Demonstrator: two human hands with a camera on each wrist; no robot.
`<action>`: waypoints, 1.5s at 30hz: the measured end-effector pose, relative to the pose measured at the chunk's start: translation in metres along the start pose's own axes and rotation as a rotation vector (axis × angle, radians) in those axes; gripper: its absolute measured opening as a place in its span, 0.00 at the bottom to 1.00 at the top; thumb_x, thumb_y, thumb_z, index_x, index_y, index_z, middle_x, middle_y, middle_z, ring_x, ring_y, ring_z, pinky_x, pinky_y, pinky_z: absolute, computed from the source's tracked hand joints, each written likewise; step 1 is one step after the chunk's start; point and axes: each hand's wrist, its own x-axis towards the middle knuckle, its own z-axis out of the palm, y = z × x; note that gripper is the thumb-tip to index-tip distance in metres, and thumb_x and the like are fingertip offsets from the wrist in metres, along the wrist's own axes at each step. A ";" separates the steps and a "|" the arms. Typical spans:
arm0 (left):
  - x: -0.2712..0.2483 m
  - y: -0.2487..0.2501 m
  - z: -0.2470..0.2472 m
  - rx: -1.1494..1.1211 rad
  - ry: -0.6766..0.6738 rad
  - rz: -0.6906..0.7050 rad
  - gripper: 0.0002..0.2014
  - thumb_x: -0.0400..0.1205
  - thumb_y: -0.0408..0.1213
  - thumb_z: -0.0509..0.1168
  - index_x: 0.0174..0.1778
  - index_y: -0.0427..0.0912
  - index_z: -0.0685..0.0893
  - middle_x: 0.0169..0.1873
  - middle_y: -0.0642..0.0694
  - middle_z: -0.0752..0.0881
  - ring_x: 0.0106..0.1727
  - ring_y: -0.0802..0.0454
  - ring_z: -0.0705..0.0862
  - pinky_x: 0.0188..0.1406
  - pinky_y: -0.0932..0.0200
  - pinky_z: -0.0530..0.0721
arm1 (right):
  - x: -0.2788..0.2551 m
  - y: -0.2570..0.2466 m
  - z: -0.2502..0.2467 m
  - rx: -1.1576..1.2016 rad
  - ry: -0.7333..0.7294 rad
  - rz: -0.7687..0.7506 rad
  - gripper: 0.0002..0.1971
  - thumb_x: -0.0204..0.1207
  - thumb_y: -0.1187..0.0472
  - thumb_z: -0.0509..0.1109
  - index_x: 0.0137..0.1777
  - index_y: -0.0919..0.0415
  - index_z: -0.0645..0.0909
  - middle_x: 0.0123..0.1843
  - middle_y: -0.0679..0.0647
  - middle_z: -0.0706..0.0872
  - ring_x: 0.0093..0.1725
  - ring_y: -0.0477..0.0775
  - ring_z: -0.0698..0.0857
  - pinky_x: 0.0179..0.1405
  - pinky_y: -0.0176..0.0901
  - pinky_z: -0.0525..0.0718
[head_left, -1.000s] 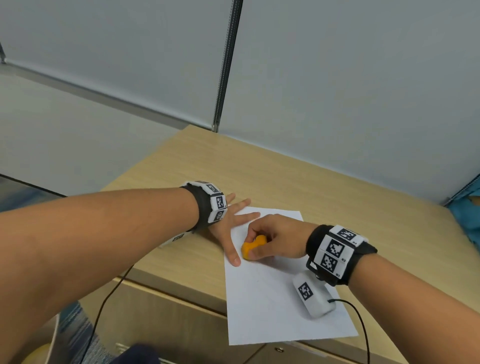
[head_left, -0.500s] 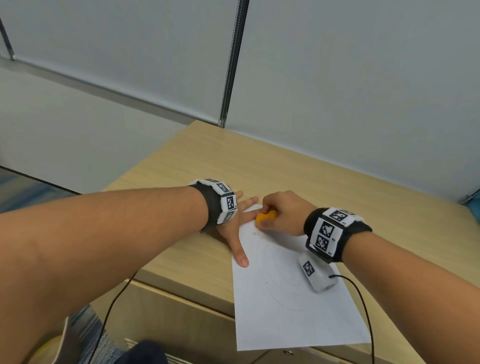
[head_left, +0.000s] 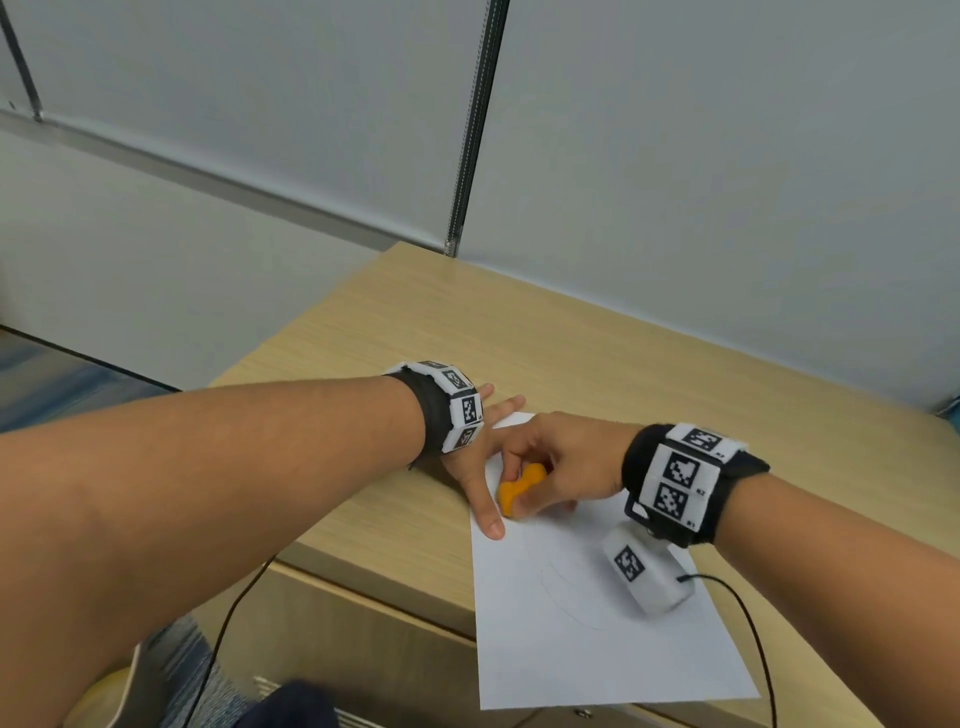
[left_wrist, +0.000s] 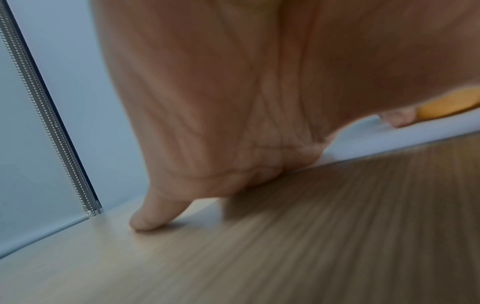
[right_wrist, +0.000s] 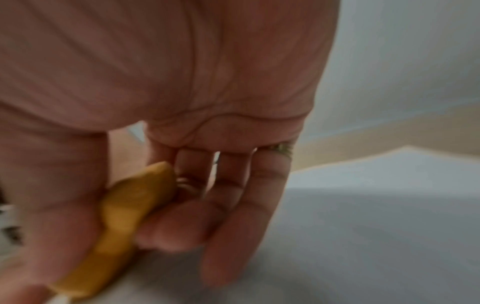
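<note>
Hands work an orange piece over a white sheet

A person's right hand (head_left: 566, 457) grips a small orange piece (head_left: 519, 488), thumb on one side and curled fingers on the other. Its lower end is pressed to a sheet of paper (head_left: 597, 649) near the sheet's far left corner. The right wrist view, though blurred, shows the same pinch, with the little finger reaching down to the paper and a ring (right_wrist: 281, 149) at its base.

The left hand (head_left: 480, 467) lies flat, fingers straight and spread, pinning the sheet's left edge to the wooden desk (head_left: 519, 338). Its thumb lies along that edge, just beside the orange piece. Faint curved pencil lines (head_left: 550, 587) cross the middle of the paper.

Both wrists wear black bands, the left band (head_left: 452, 405) and the right band (head_left: 680, 483), each set with white tiles printed with black square code patterns. Tiny characters beside the codes on the right band are too small to read. A white camera unit (head_left: 644, 571) under the right wrist bears one more such code and trails a black cable (head_left: 748, 623) over the sheet's right edge.

Behind the desk rise grey panels, with a metal bead chain (head_left: 478, 130) hanging down between them
</note>
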 end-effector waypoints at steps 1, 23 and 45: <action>-0.001 0.000 0.000 -0.001 -0.001 -0.002 0.62 0.62 0.81 0.68 0.83 0.73 0.33 0.83 0.49 0.21 0.83 0.32 0.24 0.81 0.26 0.37 | 0.003 0.003 -0.004 -0.016 0.045 0.025 0.10 0.73 0.56 0.83 0.49 0.57 0.85 0.37 0.50 0.85 0.28 0.44 0.84 0.35 0.46 0.90; 0.007 -0.003 0.005 -0.029 0.028 0.000 0.70 0.57 0.82 0.70 0.77 0.72 0.21 0.83 0.52 0.22 0.84 0.32 0.24 0.81 0.22 0.38 | 0.004 0.019 -0.011 -0.168 0.353 0.155 0.13 0.79 0.49 0.75 0.48 0.59 0.83 0.41 0.56 0.88 0.31 0.59 0.90 0.27 0.47 0.86; -0.002 0.003 -0.001 -0.020 0.025 -0.023 0.70 0.57 0.81 0.71 0.79 0.71 0.23 0.85 0.50 0.25 0.86 0.33 0.29 0.81 0.24 0.39 | -0.006 0.011 -0.005 -0.062 0.336 0.300 0.13 0.83 0.50 0.71 0.54 0.61 0.79 0.39 0.57 0.86 0.28 0.57 0.87 0.31 0.47 0.89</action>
